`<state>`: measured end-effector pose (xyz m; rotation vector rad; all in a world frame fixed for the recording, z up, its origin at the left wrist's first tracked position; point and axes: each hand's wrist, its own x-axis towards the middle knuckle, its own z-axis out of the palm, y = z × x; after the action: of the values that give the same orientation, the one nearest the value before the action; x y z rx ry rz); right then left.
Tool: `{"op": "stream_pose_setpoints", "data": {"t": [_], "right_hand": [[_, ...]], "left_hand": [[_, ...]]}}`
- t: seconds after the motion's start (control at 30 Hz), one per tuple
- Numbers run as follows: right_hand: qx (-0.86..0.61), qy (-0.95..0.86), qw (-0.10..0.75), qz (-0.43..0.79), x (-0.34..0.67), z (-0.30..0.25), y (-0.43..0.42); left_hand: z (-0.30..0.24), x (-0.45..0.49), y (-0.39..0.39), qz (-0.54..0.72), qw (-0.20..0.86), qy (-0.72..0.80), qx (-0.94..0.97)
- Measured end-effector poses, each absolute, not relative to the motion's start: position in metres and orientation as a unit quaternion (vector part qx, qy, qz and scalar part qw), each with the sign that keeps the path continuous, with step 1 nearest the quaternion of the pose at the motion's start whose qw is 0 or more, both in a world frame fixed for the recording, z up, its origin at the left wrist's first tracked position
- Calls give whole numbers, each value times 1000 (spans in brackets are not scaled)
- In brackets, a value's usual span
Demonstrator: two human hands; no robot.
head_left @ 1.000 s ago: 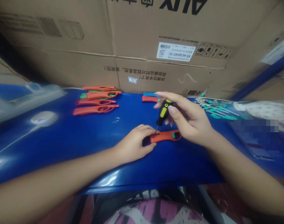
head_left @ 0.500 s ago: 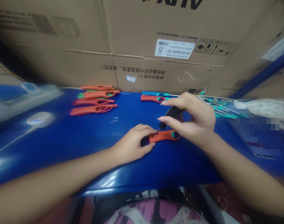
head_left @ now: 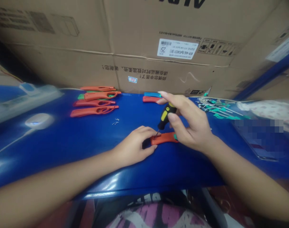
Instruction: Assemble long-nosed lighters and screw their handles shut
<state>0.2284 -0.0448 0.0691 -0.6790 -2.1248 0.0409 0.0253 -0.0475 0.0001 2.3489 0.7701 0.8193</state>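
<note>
Left hand [head_left: 135, 145] pinching 9 o'clock end of smooth orange plastic casing [head_left: 167, 137], elongated, off view centre toward 5 o'clock. Right hand [head_left: 188, 122] pinching chunky black-yellow screwdriver [head_left: 165, 116], thin shaft slanting to 7 o'clock, onto casing. Tiny metallic bits [head_left: 115, 123] at casing's 10 o'clock.
</note>
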Motion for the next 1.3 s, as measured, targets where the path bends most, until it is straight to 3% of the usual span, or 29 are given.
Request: {"op": "stream_pose_setpoints", "data": {"t": [0.1,0.3,0.5,0.7,0.87,0.93,1.1,1.3], "right_hand": [[-293,-840,447,95,225,65,-45],[-241,-814,524,-67,225,60,-41],[-270,-817,473,190,221,65,-47],[-300,-791,525,89,221,63,-46],[-297,-796,450,274,222,64,-46],[-294,-798,463,251,222,64,-45],[-290,-814,501,50,224,65,-45],[-299,-817,459,181,223,65,-49]], "left_hand": [[0,25,-47,297,269,288,870],[-1,25,-47,316,259,288,866],[2,24,-48,300,260,291,871],[0,24,-48,305,265,292,867],[3,24,-48,296,275,286,869],[3,24,-48,296,272,288,869],[3,24,-48,306,264,292,867],[4,24,-48,291,265,288,873]]}}
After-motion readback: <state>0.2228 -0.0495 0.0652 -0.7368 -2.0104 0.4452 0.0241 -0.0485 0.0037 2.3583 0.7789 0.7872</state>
